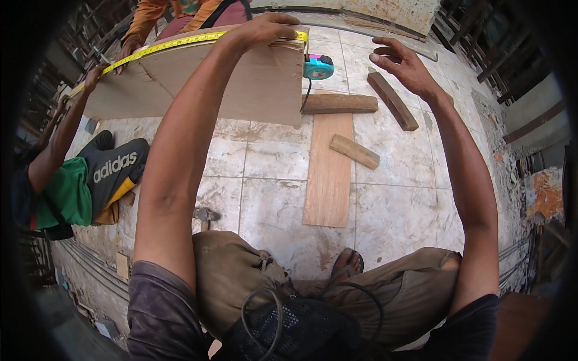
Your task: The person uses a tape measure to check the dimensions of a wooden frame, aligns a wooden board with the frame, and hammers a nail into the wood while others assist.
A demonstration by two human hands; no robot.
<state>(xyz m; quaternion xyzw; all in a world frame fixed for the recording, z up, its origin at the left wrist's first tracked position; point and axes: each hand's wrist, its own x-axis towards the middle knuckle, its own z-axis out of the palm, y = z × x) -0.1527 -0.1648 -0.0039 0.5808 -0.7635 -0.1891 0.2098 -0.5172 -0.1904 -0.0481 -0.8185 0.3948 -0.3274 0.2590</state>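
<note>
A long plywood box or panel (259,78) stands on edge across the upper left, and a yellow tape measure blade (174,43) runs along its top. At its right end my left hand (262,31) has its fingers bent over the top edge, holding the blade down. Just beyond that corner hangs the turquoise tape measure case (318,68), with a dark strap dangling below it. My right hand (400,63) is raised off to the right, its fingers apart and slightly curled, with nothing in them. A co-worker's hands (93,78) are at the blade's far left end.
A plywood strip (329,174) lies on the tiled floor (271,198), with a short wood block (354,151) partly on it. Wood pieces (339,104) (392,101) lie nearby. A hammer (206,215) is by my left knee. Another person (180,15) sits behind the panel.
</note>
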